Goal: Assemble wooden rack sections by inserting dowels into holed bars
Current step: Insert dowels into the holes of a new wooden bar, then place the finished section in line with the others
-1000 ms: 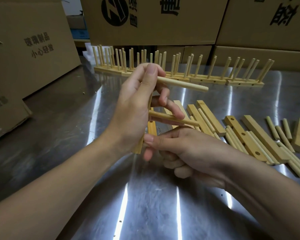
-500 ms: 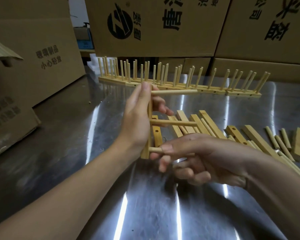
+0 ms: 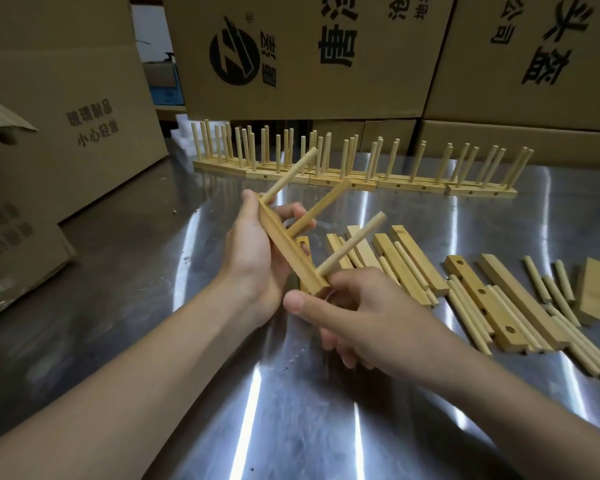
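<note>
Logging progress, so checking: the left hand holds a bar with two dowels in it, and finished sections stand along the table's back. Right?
Not two: the head view shows three dowels in the bar that the left hand holds. Finished sections do stand along the back of the table.

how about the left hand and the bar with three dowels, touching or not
Touching. The head view shows the left hand gripping the bar, palm against its near side and fingers curling round the far side.
</note>
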The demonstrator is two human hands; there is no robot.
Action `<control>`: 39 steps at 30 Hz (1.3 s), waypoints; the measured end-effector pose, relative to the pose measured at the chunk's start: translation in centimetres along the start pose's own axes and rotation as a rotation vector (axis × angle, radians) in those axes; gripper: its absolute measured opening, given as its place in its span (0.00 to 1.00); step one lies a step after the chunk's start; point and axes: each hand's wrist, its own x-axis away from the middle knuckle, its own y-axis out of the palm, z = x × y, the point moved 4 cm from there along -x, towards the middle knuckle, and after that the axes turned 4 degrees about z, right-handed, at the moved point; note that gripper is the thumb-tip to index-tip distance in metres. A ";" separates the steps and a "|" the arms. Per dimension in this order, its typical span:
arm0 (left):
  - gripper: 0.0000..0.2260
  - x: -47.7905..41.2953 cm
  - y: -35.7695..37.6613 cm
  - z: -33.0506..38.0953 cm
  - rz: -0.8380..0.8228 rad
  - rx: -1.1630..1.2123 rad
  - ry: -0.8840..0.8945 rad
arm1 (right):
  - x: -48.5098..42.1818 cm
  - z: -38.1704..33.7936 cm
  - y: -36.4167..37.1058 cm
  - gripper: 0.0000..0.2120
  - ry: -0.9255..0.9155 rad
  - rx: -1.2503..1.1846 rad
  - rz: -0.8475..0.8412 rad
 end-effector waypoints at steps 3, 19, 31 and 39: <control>0.19 -0.5 -0.1 -0.3 0.002 -0.042 0.018 | -0.2 0.0 -0.7 0.27 -0.105 0.043 0.213; 0.15 -2.1 -1.1 -0.1 -0.001 -0.551 0.227 | -2.5 1.8 -7.5 0.16 -0.119 0.255 0.254; 0.12 -3.5 -1.6 -0.7 0.039 -0.423 0.167 | -9.7 4.3 -18.1 0.07 -0.043 0.399 0.413; 0.12 -4.2 -1.9 -1.3 0.070 -0.462 0.200 | -13.3 11.8 -25.6 0.09 0.252 0.475 0.488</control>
